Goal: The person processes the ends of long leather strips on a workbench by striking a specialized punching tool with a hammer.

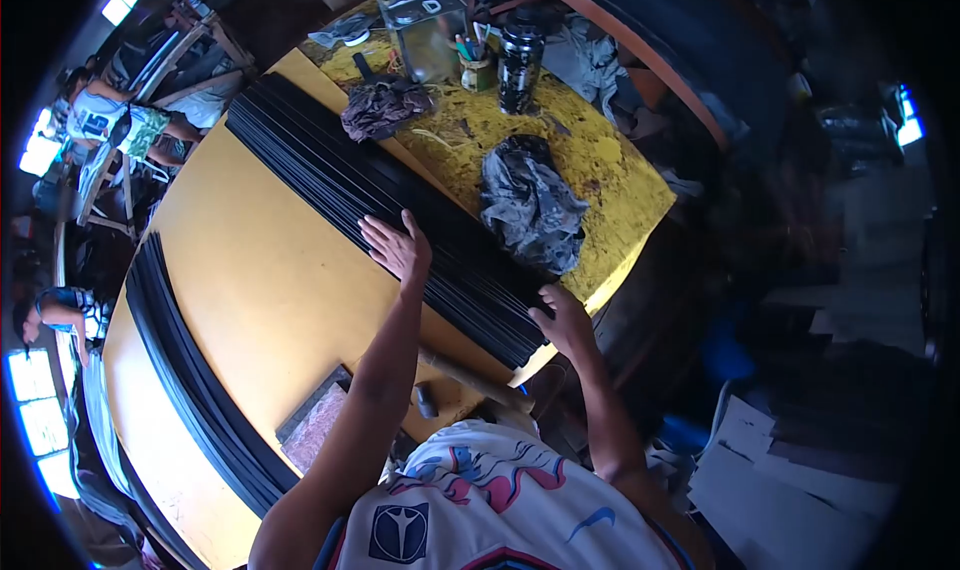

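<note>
A long, flat bundle of thin black strips (330,175) runs diagonally across the yellow table. My left hand (400,252) lies flat on it with fingers spread and thumb apart. Close to the bundle's near right end is my right hand (565,322), its thumb and forefinger apart at the strips' edge; the other fingers are partly hidden. Just beyond it sits a crumpled grey and black rag (530,205).
A second bundle of black strips (190,355) lies to the left. Toward the back stand a black tumbler (520,65), a clear container (425,40), a pen cup (476,73) and a dark cloth (385,108). A reddish board (318,422) is near me. Other people (100,110) are at left.
</note>
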{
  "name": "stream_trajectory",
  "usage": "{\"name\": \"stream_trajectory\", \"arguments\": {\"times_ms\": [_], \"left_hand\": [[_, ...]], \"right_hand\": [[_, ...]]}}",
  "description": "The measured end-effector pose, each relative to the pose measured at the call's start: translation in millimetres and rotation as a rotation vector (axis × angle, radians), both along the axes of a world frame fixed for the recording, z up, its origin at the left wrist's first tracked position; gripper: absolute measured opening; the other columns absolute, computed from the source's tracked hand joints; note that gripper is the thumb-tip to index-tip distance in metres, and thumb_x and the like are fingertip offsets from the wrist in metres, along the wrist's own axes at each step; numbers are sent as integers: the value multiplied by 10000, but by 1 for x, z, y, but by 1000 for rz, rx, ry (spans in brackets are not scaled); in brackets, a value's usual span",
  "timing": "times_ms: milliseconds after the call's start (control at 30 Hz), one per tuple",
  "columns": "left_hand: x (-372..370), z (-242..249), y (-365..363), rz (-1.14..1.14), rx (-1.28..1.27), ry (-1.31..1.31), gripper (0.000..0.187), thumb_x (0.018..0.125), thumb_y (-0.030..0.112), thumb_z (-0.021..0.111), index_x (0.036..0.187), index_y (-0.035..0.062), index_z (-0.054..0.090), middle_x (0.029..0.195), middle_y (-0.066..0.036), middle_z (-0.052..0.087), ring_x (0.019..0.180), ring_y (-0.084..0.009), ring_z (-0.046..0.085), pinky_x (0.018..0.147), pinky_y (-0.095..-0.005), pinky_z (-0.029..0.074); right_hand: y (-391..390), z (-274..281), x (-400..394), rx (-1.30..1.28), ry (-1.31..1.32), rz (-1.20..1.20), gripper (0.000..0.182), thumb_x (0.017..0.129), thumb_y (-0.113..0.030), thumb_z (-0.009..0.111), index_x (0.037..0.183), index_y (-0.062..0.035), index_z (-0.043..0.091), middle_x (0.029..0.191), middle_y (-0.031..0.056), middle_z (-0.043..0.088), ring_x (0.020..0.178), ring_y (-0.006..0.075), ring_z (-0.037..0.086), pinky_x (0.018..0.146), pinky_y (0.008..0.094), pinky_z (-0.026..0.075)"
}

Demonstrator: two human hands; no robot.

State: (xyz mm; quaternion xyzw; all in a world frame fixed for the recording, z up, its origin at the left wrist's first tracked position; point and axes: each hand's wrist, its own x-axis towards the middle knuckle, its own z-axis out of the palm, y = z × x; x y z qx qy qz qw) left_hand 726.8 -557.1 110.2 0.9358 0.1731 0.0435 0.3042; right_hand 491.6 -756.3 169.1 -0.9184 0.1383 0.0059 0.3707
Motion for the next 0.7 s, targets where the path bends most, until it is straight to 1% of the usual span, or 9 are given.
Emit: {"name": "stream_trajectory", "arguments": {"times_ms": [67,133,200,267,300,400,467,600,700], "left_hand": [[-9,-3,3,-7,-3,11,815,995,582,337,1554,39,97,1631,-172,57,1507,-318,91,1180,-529,133],[-14,-4,-1,-45,21,-8,798,998,583,325,1559,62,100,1632,-167,56,1506,-328,87,1176,-543,134],[-37,-1,-9,-92,9,-45,780,1000,578,323,1562,78,113,1632,-168,52,1505,-338,80,1176,-550,120],[-61,-3,-18,-215,55,-58,776,1000,571,335,1558,71,133,1631,-176,51,1505,-344,74,1178,-547,105],[-71,-5,-23,-238,84,-85,767,999,561,354,1554,68,161,1629,-181,60,1505,-348,72,1180,-547,89],[-88,-5,-35,-259,150,-125,758,994,556,370,1549,70,191,1628,-181,74,1505,-348,72,1181,-546,86],[-94,8,-40,-300,160,-109,750,990,555,378,1542,72,227,1627,-174,90,1505,-349,74,1177,-556,89],[-95,14,-44,-275,134,-88,736,988,552,379,1535,77,249,1625,-159,123,1504,-346,82,1165,-590,94],[-97,16,-40,-280,93,-112,719,991,531,395,1532,78,257,1624,-159,121,1504,-347,80,1163,-599,91]], "right_hand": [[2,-14,-32,276,-118,-367,325,899,-239,679,1102,9,623,1020,206,677,938,338,678,817,413,542],[12,-21,-51,80,-219,-572,255,944,-202,626,1059,26,628,1022,189,678,942,317,671,840,413,531],[21,-44,-59,68,-269,-718,338,960,-259,601,1125,35,616,1104,222,648,1063,356,621,920,437,492],[30,-55,-51,182,-199,-805,512,1008,-412,498,1318,-6,527,1315,281,518,1186,389,544,976,448,442],[37,-61,-40,253,-167,-882,636,1010,-505,418,1381,11,457,1319,301,510,1249,424,478,1054,482,360],[51,-76,-2,53,-178,-924,619,1022,-469,384,1375,37,440,1347,292,490,1247,443,451,1073,510,321],[54,-81,13,-86,-69,-1036,565,1027,-472,356,1349,-31,503,1333,217,533,1216,399,475,1042,517,347],[48,-78,20,-46,152,-1073,564,1019,-509,349,1339,-92,554,1337,113,561,1223,322,490,1050,505,345],[43,-76,17,9,178,-1012,586,1011,-524,343,1337,-85,554,1385,144,512,1309,321,413,1107,507,258]]}}
